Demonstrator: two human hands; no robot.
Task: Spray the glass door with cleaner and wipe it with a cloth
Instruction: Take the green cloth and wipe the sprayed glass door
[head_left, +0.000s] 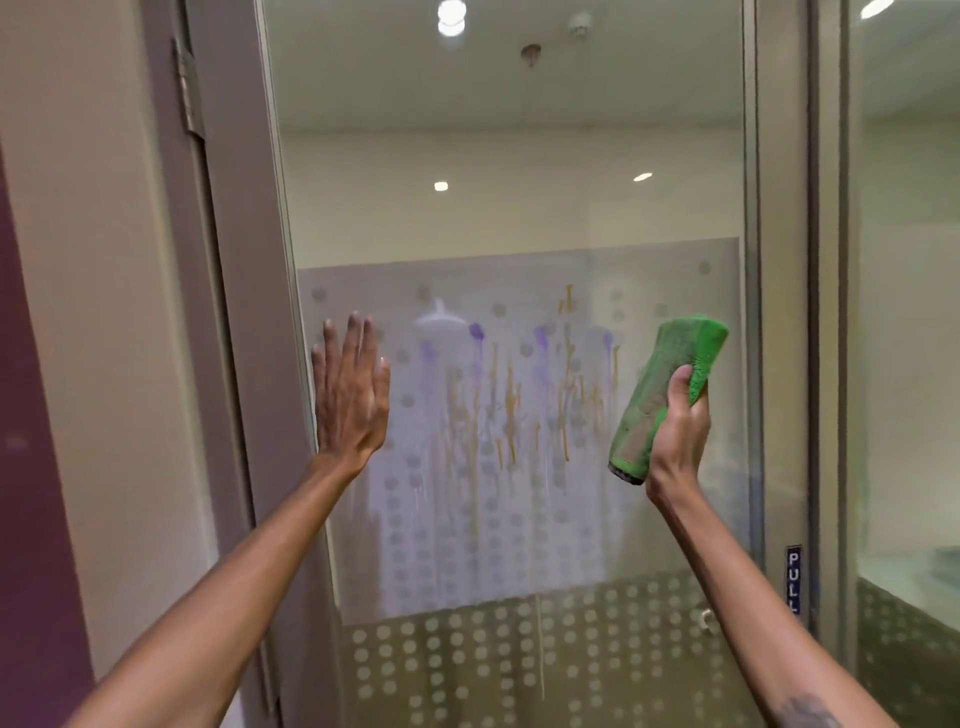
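Observation:
The glass door (519, 197) fills the middle of the view, clear at the top, with a frosted dotted band lower down streaked by purple and orange runs. My left hand (350, 389) lies flat with its fingers apart against the glass at the door's left edge. My right hand (675, 431) holds a folded green cloth (662, 389) upright, close in front of the right part of the glass. No spray bottle is in view.
A grey door frame (228, 312) with a hinge stands at the left beside a cream wall. At the right runs a metal frame (784, 312) bearing a blue PULL label (793, 579), with another glass panel (909, 364) beyond it.

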